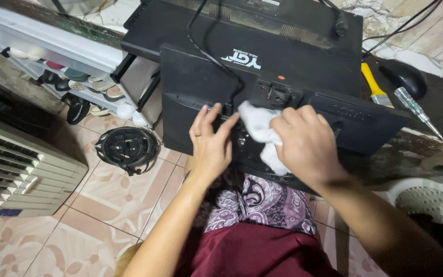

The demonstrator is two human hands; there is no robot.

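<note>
The monitor (283, 87) lies back-up across the lap and table edge, ports exposed. The right hand (306, 143) clutches 1 white cloth (260, 128) there; left hand (212, 141), fingers spread, steadies it.

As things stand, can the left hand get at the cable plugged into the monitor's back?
Probably yes. The left hand lies on the monitor back, its fingers just below where the black cable runs in. The right hand holds the white cloth to the side, not across it.
</note>
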